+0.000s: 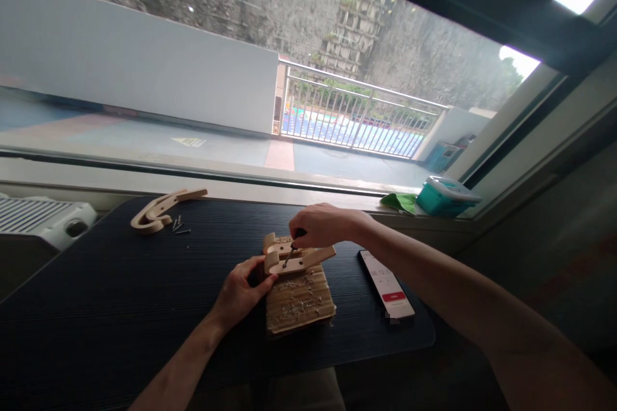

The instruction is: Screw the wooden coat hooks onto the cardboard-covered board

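My right hand is closed around the dark handle of a screwdriver. Its thin shaft slants down to a hole in a pale wooden hook with a curled end. That hook lies on a brown ridged block strewn with small crumbs or shavings. Behind it on the block, a second wooden piece of similar shape is partly hidden by my right hand. My left hand pinches the near hook's curled end from the left, thumb in front and fingers behind. Whether a screw sits under the tip is too small to tell.
At the dark table's far left lie more curved wooden hooks beside several loose screws. A phone showing a timer lies right of the block. A teal box and green leaf-shaped item stand by the window.
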`<state>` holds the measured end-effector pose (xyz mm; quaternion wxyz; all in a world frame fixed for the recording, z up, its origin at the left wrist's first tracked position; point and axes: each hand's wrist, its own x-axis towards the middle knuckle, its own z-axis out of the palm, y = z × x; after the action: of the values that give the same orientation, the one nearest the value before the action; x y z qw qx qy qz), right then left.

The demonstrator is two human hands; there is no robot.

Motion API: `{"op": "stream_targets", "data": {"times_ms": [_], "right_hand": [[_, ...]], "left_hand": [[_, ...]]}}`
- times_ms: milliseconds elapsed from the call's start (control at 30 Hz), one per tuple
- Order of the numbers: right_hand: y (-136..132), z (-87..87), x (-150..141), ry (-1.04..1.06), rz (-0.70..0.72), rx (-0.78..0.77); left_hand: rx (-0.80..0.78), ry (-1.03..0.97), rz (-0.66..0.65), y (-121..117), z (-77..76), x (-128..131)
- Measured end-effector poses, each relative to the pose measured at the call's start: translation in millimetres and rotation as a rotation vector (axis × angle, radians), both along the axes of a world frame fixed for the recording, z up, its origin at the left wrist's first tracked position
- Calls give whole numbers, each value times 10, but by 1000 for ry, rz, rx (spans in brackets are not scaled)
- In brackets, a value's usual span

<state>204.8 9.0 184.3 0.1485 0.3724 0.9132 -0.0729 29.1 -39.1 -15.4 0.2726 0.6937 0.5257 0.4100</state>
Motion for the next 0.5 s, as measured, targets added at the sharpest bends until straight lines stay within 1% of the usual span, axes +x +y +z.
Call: {"op": "stream_targets", "data": {"times_ms": [200, 400, 500], "right_hand": [[-30, -9, -81, -30, -7, 18], [-53, 33, -105, -73, 7, -12], [-41, 12, -93, -41, 13, -17]], "left_hand": [[19, -2, -15, -5, 15, 5], [16, -6, -19, -2, -7, 3], [10, -4, -23, -4, -11, 2]]}}
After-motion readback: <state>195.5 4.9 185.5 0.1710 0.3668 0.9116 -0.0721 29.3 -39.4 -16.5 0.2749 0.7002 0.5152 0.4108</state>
